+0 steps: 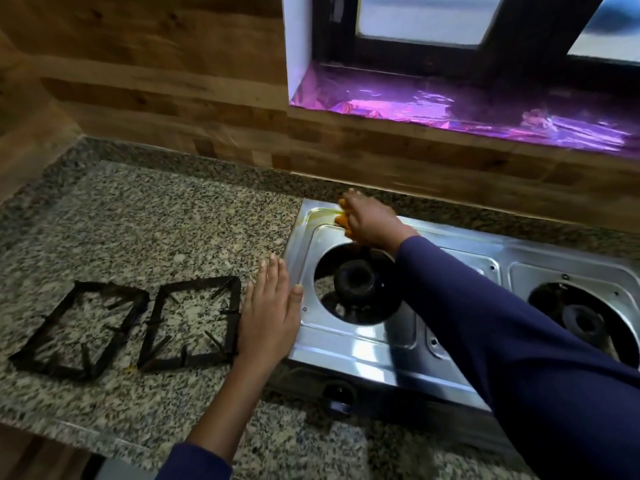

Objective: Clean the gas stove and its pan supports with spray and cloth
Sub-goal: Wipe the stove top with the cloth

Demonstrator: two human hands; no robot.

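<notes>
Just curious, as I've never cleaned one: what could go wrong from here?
The sleeve of the right hand, which wipes the stove's far corner with an orange cloth, hangs over the left burner and may pick up grime. The left hand rests flat beside a pan support and could nudge it.

stove [349,344]: glossy steel | countertop [156,223]: speckled granite | wall [138,81]: wood | pan supports [194,323]: matt dark metal
</notes>
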